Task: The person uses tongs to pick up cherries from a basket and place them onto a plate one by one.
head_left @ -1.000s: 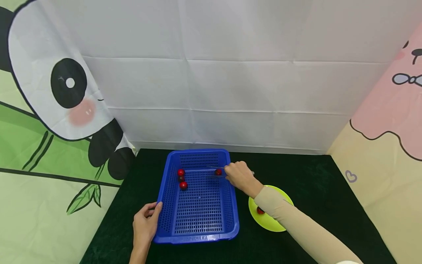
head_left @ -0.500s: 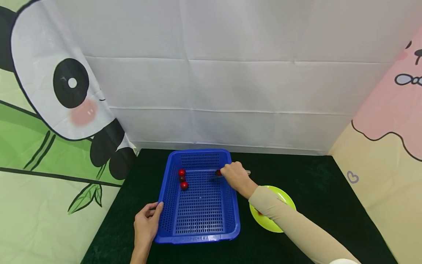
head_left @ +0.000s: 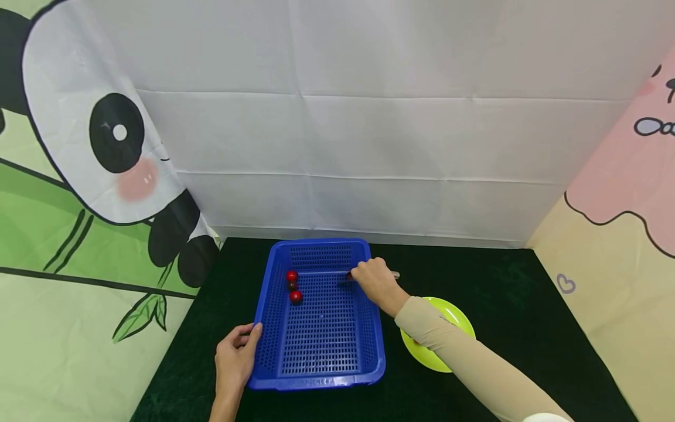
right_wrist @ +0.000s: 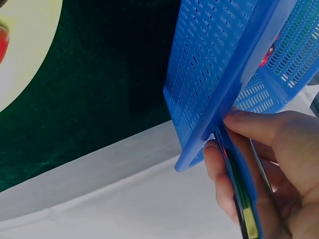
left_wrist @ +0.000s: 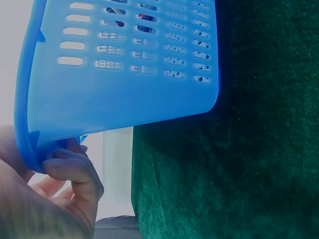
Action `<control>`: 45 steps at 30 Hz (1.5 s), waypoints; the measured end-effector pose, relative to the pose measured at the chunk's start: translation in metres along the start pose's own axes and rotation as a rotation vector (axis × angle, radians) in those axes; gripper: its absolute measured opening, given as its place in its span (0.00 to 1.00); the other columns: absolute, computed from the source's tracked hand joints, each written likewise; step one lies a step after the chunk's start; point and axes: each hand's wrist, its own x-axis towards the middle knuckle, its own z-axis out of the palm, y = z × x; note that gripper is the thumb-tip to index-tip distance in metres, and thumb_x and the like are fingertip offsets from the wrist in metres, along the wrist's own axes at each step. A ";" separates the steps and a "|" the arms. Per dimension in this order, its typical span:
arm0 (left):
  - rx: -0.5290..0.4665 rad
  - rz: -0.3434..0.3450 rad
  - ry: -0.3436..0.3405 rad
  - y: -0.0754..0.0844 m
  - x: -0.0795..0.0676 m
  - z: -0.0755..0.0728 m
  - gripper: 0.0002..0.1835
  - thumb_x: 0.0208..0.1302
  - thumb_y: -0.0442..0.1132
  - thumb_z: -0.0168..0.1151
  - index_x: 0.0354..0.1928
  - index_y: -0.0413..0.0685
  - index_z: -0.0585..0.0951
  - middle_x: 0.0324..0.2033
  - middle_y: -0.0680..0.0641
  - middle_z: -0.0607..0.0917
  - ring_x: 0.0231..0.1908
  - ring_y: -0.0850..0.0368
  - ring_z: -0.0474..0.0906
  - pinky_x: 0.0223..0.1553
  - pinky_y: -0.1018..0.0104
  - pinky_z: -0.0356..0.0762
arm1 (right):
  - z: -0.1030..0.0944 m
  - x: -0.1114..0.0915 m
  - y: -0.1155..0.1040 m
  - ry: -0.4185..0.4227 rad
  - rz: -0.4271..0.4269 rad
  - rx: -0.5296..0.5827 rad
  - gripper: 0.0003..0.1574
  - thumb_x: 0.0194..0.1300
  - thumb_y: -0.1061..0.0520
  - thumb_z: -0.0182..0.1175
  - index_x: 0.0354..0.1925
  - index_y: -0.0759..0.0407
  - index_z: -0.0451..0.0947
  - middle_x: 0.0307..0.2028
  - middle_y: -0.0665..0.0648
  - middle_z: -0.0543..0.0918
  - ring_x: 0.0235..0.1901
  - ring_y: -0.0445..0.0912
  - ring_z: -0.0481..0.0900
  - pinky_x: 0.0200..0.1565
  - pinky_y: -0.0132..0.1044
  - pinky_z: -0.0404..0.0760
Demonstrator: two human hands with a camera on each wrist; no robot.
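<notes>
A blue perforated plastic basket [head_left: 316, 384] lies in the middle of the head view. My left hand [head_left: 234, 357] pinches its left rim, fingers curled under it in the left wrist view. At the opposite rim, my right hand [head_left: 377, 284] grips shiny metal tongs [right_wrist: 241, 184], whose far end reaches into the basket. A sliver of a red cherry tomato [head_left: 349, 275] shows beside the right fingers; the hand hides most of it, so I cannot tell whether the tongs hold it. Toward the basket's left side, cherry tomatoes [head_left: 296, 297] sit in a short row.
A yellow-green plate [head_left: 464, 322] stands right of the basket, partly under the right forearm. A red tomato [right_wrist: 2, 44] on it shows in the right wrist view. Dark green cloth [head_left: 506, 293] covers the table, and a white sheet [head_left: 369, 146] hangs behind.
My right hand has moved slightly left over the basket rim with the tongs, covering most of the tomato there. The left hand keeps its place on the rim.
</notes>
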 end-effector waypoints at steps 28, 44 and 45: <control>0.016 0.010 0.040 -0.001 -0.002 0.001 0.24 0.74 0.53 0.62 0.57 0.39 0.83 0.37 0.40 0.88 0.31 0.56 0.85 0.29 0.68 0.77 | 0.004 -0.023 0.015 0.146 -0.018 0.194 0.21 0.72 0.63 0.64 0.21 0.57 0.73 0.14 0.49 0.60 0.13 0.40 0.60 0.18 0.30 0.64; 0.017 0.021 0.039 -0.002 -0.001 0.002 0.25 0.74 0.53 0.62 0.57 0.37 0.82 0.37 0.39 0.87 0.30 0.56 0.85 0.29 0.69 0.76 | 0.008 -0.038 0.019 0.244 0.001 0.206 0.14 0.66 0.53 0.72 0.42 0.63 0.85 0.23 0.53 0.82 0.16 0.42 0.66 0.19 0.27 0.66; 0.017 0.022 0.040 -0.002 -0.001 0.002 0.25 0.74 0.53 0.62 0.57 0.37 0.82 0.37 0.39 0.87 0.30 0.56 0.85 0.29 0.69 0.76 | 0.008 -0.039 0.019 0.251 0.003 0.210 0.14 0.66 0.53 0.72 0.43 0.63 0.85 0.24 0.54 0.83 0.16 0.42 0.66 0.19 0.27 0.64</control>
